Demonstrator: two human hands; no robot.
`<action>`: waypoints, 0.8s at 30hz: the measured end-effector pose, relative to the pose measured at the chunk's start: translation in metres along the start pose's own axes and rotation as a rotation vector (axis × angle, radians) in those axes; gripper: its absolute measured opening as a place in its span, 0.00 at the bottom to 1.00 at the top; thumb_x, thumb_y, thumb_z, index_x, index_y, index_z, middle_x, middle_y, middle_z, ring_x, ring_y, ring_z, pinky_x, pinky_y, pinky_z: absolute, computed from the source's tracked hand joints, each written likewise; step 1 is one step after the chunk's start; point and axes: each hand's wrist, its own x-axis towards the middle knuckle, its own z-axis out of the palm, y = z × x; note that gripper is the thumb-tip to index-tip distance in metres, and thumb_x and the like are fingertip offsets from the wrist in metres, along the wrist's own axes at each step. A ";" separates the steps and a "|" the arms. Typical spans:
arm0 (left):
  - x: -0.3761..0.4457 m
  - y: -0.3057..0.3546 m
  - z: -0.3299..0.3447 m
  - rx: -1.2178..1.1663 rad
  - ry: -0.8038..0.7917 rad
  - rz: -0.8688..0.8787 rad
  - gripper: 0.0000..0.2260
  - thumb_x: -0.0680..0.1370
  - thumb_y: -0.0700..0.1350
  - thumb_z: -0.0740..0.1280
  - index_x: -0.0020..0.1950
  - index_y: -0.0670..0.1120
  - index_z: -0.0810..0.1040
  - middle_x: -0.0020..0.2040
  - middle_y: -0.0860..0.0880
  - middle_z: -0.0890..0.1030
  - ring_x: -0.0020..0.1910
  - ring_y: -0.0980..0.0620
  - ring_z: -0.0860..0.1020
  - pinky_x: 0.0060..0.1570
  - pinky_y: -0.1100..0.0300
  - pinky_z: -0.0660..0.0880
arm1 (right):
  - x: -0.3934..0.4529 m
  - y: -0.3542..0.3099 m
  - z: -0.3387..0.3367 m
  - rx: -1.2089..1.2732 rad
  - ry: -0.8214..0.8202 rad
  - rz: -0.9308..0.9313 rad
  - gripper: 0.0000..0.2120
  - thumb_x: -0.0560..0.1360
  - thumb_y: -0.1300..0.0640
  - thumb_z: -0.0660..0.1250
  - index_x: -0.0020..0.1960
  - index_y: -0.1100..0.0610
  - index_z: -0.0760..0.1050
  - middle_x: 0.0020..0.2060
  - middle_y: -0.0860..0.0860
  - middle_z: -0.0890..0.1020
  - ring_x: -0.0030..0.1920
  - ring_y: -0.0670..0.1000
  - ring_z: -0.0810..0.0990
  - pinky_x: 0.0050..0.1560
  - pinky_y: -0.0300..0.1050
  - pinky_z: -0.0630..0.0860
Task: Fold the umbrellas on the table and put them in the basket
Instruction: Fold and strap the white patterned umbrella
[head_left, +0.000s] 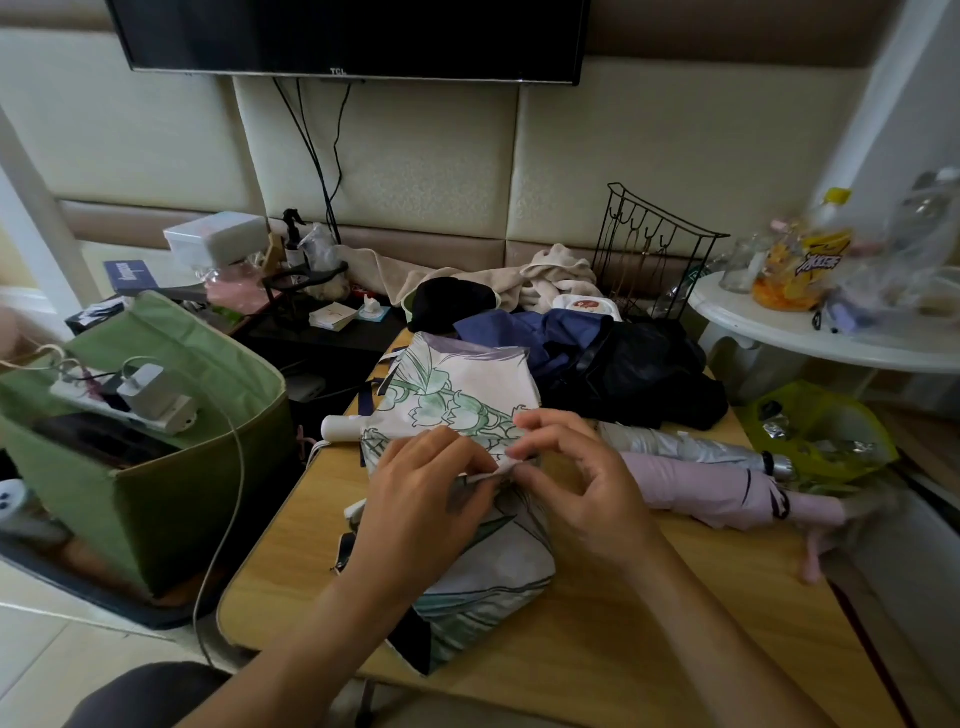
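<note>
A white umbrella with a green flower print (457, 395) lies loosely spread on the wooden table (623, 639), its white handle (340, 428) pointing left. My left hand (421, 499) and my right hand (576, 478) meet over its middle, each pinching a fold of the fabric. To the right lie a silver umbrella (685, 447) and a pink umbrella (722, 493), both rolled up. A dark blue umbrella (524, 332) and a black one (644, 374) lie crumpled at the back. The green fabric basket (171, 499) stands on the floor to the left.
A power strip with a charger (145, 400) rests on top of the basket, its cable hanging down. A black wire rack (644, 249) and towels sit behind the umbrellas. A white round table (810, 332) with bottles and a yellow-green bin (826, 431) stand right.
</note>
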 end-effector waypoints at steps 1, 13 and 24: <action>-0.001 0.001 0.000 0.011 0.001 0.015 0.05 0.77 0.51 0.67 0.45 0.51 0.79 0.43 0.56 0.78 0.43 0.54 0.77 0.45 0.55 0.72 | 0.001 0.001 0.000 -0.004 0.023 0.005 0.05 0.77 0.60 0.75 0.51 0.52 0.84 0.61 0.46 0.80 0.67 0.53 0.77 0.68 0.55 0.75; 0.001 0.003 -0.002 -0.003 -0.004 -0.057 0.06 0.76 0.52 0.67 0.41 0.51 0.77 0.39 0.57 0.76 0.38 0.55 0.74 0.41 0.59 0.66 | 0.002 0.006 -0.007 0.003 0.139 -0.014 0.05 0.77 0.56 0.73 0.45 0.57 0.82 0.53 0.49 0.82 0.59 0.56 0.81 0.61 0.55 0.79; -0.005 0.010 0.005 0.075 -0.035 0.073 0.05 0.76 0.43 0.70 0.40 0.48 0.77 0.40 0.54 0.76 0.40 0.51 0.76 0.45 0.56 0.72 | 0.000 0.007 -0.002 -0.052 0.175 0.169 0.16 0.76 0.43 0.67 0.41 0.56 0.82 0.49 0.48 0.79 0.53 0.50 0.80 0.54 0.40 0.75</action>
